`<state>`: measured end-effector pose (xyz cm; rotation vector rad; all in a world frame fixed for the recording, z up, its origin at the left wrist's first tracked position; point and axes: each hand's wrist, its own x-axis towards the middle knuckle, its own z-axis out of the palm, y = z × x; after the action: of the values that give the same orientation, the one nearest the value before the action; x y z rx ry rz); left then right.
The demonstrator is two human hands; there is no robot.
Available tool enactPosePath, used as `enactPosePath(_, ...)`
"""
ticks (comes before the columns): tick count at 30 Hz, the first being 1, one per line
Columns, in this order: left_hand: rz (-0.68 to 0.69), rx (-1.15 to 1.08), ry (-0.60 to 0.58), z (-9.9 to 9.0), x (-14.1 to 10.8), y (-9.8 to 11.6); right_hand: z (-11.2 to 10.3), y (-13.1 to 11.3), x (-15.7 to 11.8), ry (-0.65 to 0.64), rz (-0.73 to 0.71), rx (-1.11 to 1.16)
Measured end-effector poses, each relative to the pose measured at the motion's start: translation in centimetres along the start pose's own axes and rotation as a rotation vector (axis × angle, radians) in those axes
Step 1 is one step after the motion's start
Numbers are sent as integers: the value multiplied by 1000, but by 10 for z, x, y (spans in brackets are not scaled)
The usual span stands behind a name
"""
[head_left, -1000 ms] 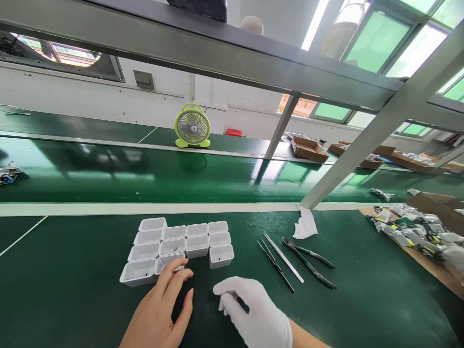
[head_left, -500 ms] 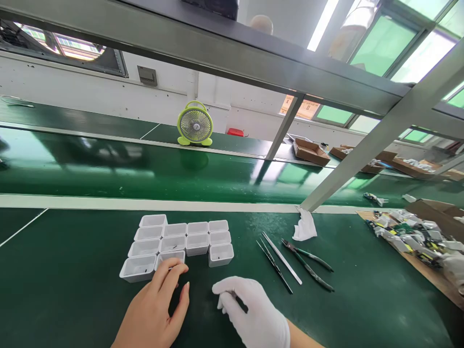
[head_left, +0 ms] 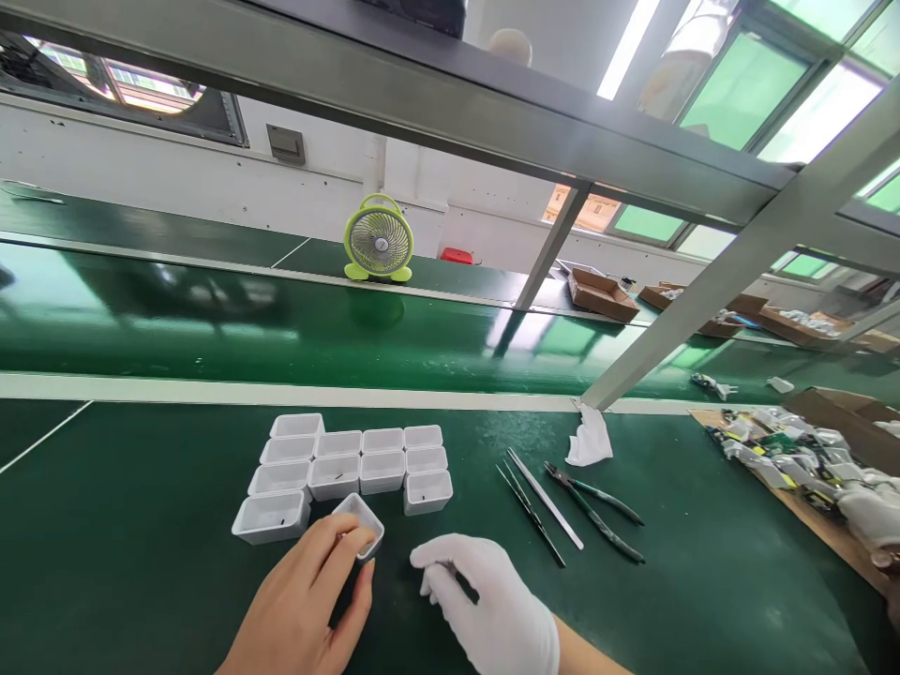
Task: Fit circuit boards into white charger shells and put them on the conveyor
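Left hand: bare left hand (head_left: 309, 609), fingertips pinching the near rim of a small white tub (head_left: 362, 523) and tipping it askew, just near of the other tubs.
Right hand: gloved right hand (head_left: 485, 600), fingers curled in close (whether it holds anything I cannot tell), resting right of the tilted tub.
Tubs: cluster of white tubs (head_left: 337, 464) standing in rows on the green bench (head_left: 141, 562), just beyond the hands.
Tools: tweezers (head_left: 531, 511) and pliers (head_left: 597, 511) lying to the right.
Farther off: white rag (head_left: 589, 439) by the post; yellow-green fan (head_left: 378, 242) at the far side.
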<state>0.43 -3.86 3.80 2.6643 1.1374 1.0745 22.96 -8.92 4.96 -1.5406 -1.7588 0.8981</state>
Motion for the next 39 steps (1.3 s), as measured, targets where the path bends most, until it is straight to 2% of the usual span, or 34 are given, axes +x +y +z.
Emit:
enactPosePath(3,-27,28,15,2,0,-2,-3,-2,1,-16,-30,-20)
enactPosePath(10,-58,52,-48,10,-2,-6,2,1,-3,22,-11,-25)
enactPosePath(16,-72,38,-47,11,-2,-7,-2,-2,-1,-12,-56,-59)
enactPosePath(23,-65,25,-70,12,-2,-9,-1,-2,-1,-22,-26,-67)
enactPosePath(31,-70,9,-63,11,-4,-8,0,4,2,0,-151,-55)
enactPosePath(39,-77,-99,-86,3,-6,2,1,5,3,-2,-193,-62)
